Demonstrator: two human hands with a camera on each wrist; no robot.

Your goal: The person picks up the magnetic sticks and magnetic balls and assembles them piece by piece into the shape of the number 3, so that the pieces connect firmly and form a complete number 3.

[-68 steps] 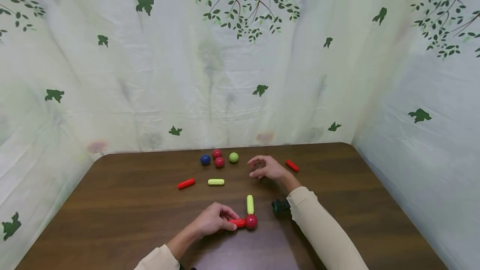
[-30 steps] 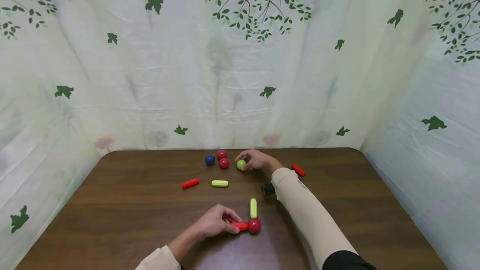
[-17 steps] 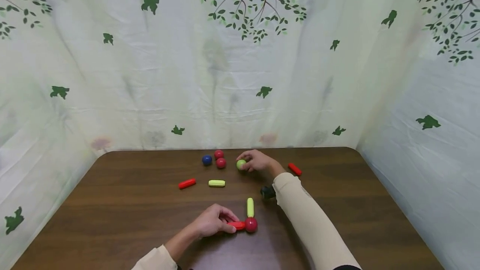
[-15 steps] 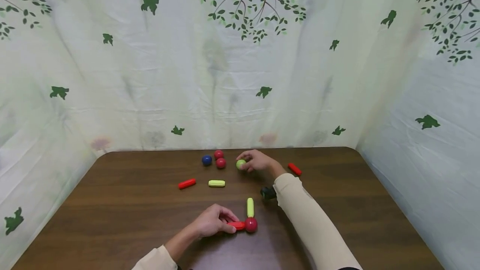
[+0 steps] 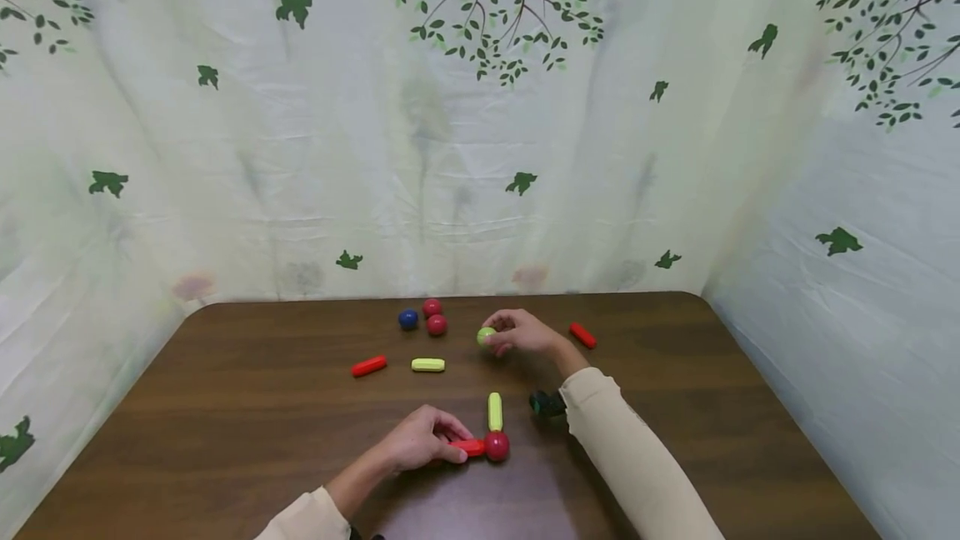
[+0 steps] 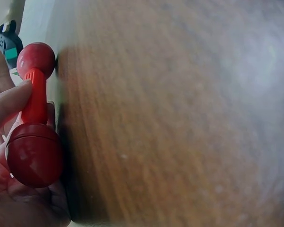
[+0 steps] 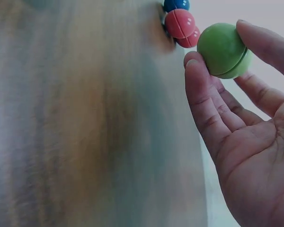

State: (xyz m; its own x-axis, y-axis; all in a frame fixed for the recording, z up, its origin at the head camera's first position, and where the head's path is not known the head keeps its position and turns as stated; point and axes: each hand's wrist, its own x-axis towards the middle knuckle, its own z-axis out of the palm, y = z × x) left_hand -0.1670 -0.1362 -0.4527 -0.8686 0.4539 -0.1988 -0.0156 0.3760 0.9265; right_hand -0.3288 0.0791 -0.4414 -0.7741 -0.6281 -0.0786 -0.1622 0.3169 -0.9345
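My left hand (image 5: 423, 440) pinches a red stick (image 5: 470, 447) between thumb and fingers, low over the table. One end of that stick meets a red ball (image 5: 497, 446), from which a yellow-green stick (image 5: 495, 412) points away from me. In the left wrist view a second red ball (image 6: 35, 156) caps the stick's other end, in front of the palm; the hand hides it from the head view. Farther back, my right hand (image 5: 528, 333) holds a green ball (image 7: 222, 49) between thumb and fingertips. The ball has a groove round it.
A blue ball (image 5: 408, 320) and two red balls (image 5: 437, 325) sit together at the back of the wooden table (image 5: 247, 407). Loose sticks lie about: red on the left (image 5: 369, 366), yellow-green in the middle (image 5: 428, 365), red at the right (image 5: 582, 335). A curtain hangs behind.
My right hand reached to the green ball, took it between its fingers and has drawn it slightly back toward me. My left hand has kept its hold on the red stick.
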